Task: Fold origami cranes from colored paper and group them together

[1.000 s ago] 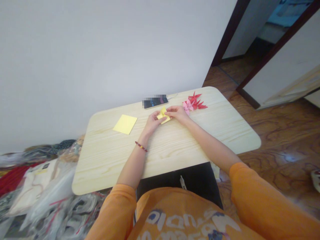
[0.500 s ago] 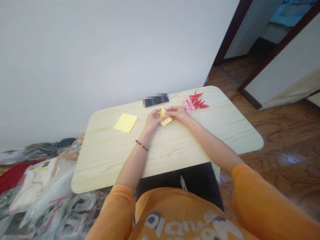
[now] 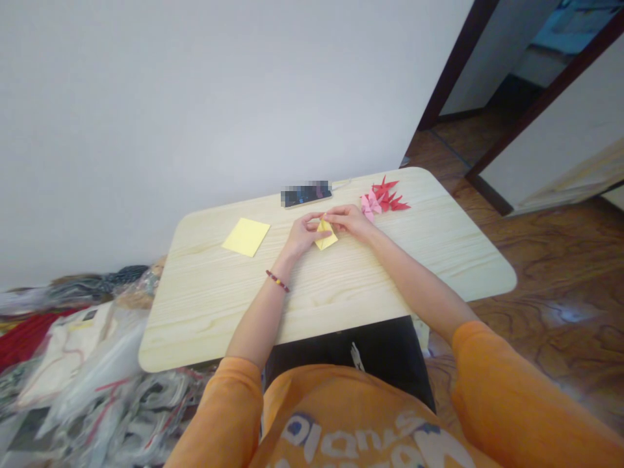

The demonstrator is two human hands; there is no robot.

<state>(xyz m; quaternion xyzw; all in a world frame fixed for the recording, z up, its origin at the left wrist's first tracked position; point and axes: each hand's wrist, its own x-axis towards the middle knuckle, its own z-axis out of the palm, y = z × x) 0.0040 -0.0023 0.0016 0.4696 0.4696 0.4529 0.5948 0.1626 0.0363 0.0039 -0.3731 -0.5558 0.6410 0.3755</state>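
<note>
A small piece of folded yellow origami paper [image 3: 325, 242] is held between my two hands over the middle of the table. My left hand [image 3: 303, 235] pinches its left side, the thumb lying across the front. At its top corner, the fingertips of my right hand [image 3: 347, 219] are closed on the paper. The lower part of the paper spreads to a point below my fingers; part of the upper folds is hidden by them. A flat square of yellow paper [image 3: 246, 236] lies to the left of my left hand.
Pink folded paper [image 3: 371, 206] and red folded paper pieces [image 3: 389, 196] lie right of my right hand. A phone [image 3: 307, 195] with a cable is at the table's wall edge. Plastic-wrapped clothes [image 3: 97, 364] are piled left of the pale wooden table [image 3: 205, 305].
The fingers of my right hand have shifted to the paper's top corner. The yellow paper has turned slightly, showing a crease down its front. The view has moved a little.
</note>
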